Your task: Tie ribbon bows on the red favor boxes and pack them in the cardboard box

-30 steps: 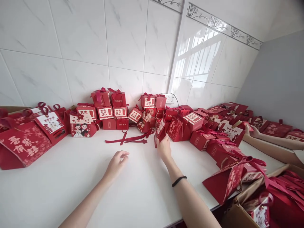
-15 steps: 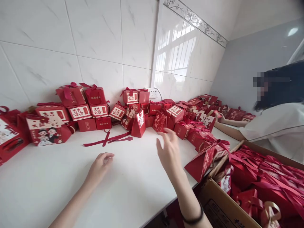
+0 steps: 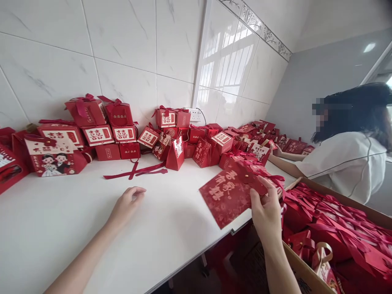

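Observation:
My right hand [image 3: 265,204] grips the upper end of a large red gift box [image 3: 228,192] with gold lettering, holding it tilted over the table's right edge. Near the middle of the white table [image 3: 147,237], my left hand [image 3: 127,202] hovers or rests with its fingers curled and a gap between thumb and fingers; it holds nothing. Beyond the left hand lie loose dark red ribbons [image 3: 134,170]. A small red triangular box [image 3: 175,155] stands upright just right of the ribbons.
Stacked red boxes [image 3: 97,134] line the tiled wall, with a couple-print box [image 3: 56,157] at the left. A cardboard carton [image 3: 352,194] full of red ribboned boxes sits at the right. Behind it, a person in a white top [image 3: 349,163] handles a small red item.
My right hand has moved right and taken hold of the red box, lifting it over the table edge. My left hand has barely moved. The view has shifted slightly.

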Demonstrator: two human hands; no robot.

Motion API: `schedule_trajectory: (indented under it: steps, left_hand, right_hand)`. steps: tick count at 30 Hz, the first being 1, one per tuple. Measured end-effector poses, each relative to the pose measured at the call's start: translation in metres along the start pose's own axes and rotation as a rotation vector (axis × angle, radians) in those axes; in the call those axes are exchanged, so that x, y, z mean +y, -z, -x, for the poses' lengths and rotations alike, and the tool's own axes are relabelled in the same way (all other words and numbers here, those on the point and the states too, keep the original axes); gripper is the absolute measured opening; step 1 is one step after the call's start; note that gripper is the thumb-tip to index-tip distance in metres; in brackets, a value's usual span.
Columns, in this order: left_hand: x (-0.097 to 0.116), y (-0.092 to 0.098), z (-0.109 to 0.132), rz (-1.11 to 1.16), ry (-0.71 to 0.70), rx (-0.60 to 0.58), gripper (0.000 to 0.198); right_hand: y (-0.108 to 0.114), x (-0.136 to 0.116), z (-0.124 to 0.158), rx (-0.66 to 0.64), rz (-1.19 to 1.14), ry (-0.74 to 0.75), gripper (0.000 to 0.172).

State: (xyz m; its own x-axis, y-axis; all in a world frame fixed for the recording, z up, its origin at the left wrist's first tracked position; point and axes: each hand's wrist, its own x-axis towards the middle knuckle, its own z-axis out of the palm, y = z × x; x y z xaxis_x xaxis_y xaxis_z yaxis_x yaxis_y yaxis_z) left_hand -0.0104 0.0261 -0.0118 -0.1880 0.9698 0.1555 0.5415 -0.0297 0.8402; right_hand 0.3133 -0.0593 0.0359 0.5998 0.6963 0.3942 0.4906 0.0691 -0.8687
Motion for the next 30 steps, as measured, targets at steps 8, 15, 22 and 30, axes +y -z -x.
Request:
schedule_trajectory:
  steps: [8,15,22,30]
  left_hand:
    - [0.011,-0.005,0.016,0.539,-0.032,-0.337,0.051]
    - [0.017,0.013,0.014,0.847,-0.219,0.0,0.052]
    - [0.022,0.02,0.021,0.535,-0.205,0.335,0.026]
    - [0.033,0.037,0.02,0.782,-0.131,0.128,0.023]
  right_hand:
    - [-0.06,-0.039,0.021,-0.87,-0.767,0.039,0.032]
    - [-0.165,-0.072,0.011,-1.014,-0.708,0.434,0.015]
    - [-0.205,-0.046,0.033,-1.147,-0.642,0.391,0.04]
    - [-0.183,-0.049,0.022,-1.315,-0.637,0.262,0.039]
